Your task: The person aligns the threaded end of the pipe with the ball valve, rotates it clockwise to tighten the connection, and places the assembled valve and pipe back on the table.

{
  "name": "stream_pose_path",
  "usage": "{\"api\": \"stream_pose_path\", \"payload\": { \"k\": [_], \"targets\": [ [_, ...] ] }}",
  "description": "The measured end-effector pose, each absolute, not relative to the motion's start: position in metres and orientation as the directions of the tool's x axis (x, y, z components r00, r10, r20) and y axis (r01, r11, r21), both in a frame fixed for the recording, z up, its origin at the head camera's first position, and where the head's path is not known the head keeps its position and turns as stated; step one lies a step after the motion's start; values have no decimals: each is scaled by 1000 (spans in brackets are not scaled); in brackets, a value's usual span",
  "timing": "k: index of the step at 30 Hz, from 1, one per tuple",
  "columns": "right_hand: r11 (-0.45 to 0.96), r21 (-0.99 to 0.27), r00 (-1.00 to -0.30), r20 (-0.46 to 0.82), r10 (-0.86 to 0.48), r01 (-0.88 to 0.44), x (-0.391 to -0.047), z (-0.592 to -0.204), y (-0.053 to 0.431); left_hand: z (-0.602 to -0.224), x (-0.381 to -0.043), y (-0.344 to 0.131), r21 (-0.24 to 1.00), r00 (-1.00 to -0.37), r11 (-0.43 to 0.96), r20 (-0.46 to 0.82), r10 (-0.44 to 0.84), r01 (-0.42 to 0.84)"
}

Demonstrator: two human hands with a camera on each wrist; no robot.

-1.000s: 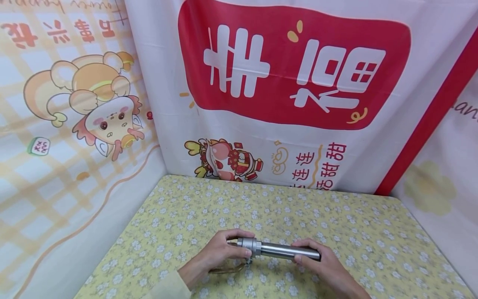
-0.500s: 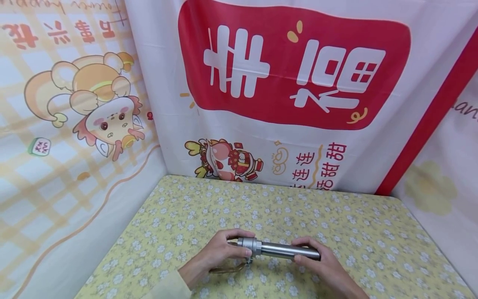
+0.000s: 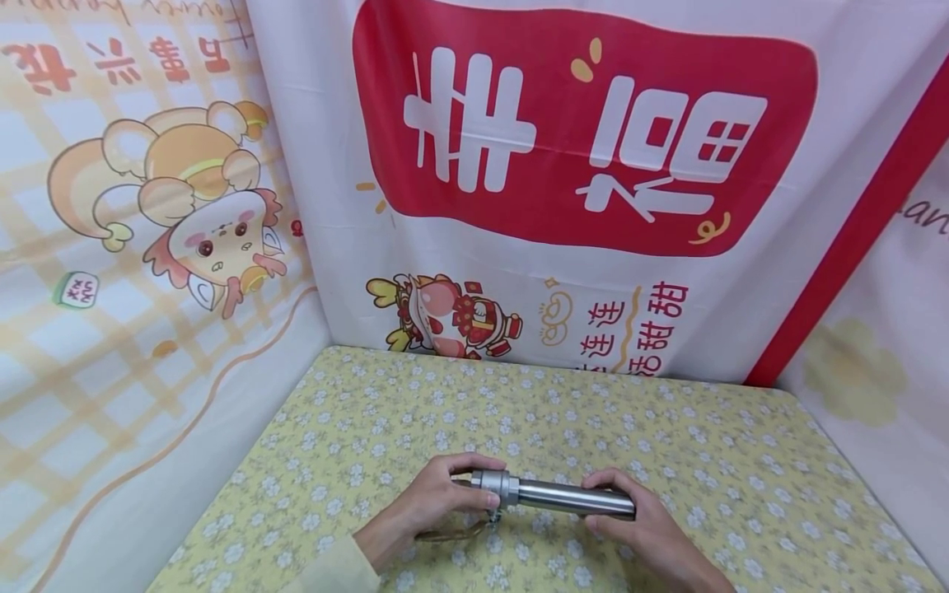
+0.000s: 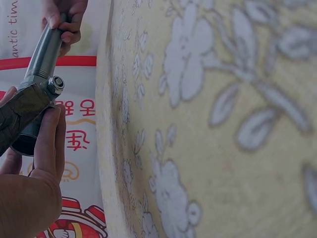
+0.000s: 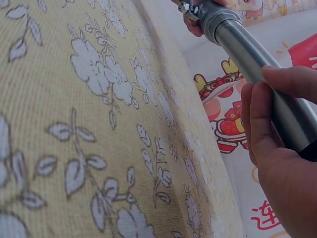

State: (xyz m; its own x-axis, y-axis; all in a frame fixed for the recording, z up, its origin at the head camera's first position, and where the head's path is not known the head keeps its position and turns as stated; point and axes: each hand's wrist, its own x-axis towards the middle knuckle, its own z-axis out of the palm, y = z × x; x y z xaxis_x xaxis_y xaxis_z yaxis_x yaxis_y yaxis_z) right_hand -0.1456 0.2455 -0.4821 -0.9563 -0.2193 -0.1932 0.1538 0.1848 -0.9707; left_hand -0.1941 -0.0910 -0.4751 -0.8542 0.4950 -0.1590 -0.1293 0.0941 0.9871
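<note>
A metal ball valve (image 3: 495, 484) with a straight steel pipe (image 3: 556, 496) in its right end is held level just above the table. My left hand (image 3: 437, 496) grips the valve, its fingers at the far side and the thumb at the near side. Below that hand juts the valve's lever (image 3: 448, 535); the left wrist view shows the dark-wrapped lever (image 4: 20, 116) and its nut (image 4: 56, 84). Toward the pipe's right end, my right hand (image 3: 633, 520) holds it between thumb and fingers. The joint between pipe and valve shows in the right wrist view (image 5: 218, 29).
A yellow flowered cloth covers the table (image 3: 415, 412). Behind it hangs a white curtain with a red printed panel (image 3: 549, 198). Printed cloth walls (image 3: 148, 395) stand at the left and right sides.
My right hand's fingers and thumb have shifted slightly around the pipe, the thumb now lower at its near side. The left hand and the valve have stayed in place.
</note>
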Motion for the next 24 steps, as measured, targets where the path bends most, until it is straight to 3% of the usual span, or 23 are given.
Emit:
{"api": "stream_pose_path", "payload": {
  "k": [24],
  "targets": [
    [183, -967, -952, -215, -217, 176, -147, -481, 246, -477, -195, -91, 988, -853, 74, -155, 499, -137]
  ]
}}
